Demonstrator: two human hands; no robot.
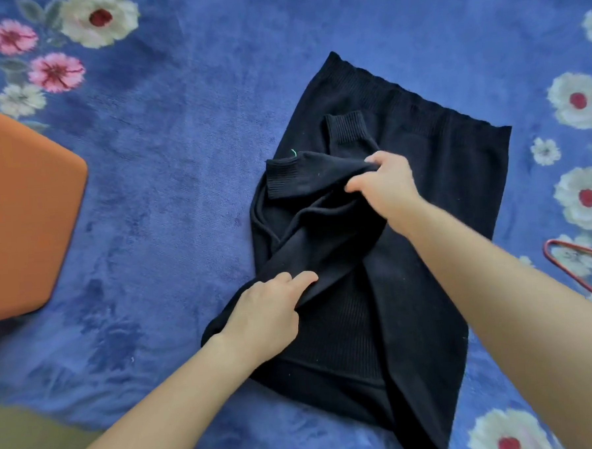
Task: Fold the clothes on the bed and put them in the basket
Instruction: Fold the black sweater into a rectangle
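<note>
Folding the sleeve (323, 243) across the black sweater (431, 224) probably goes best if it is laid flat, bunches smoothed, cuff kept inside the edge. The right hand (385, 185) reaches forward and pinches the sleeve near the cuff. The left hand (265, 311) pinches it by the shoulder, with the sweater spread on the blue blanket (168, 162).
</note>
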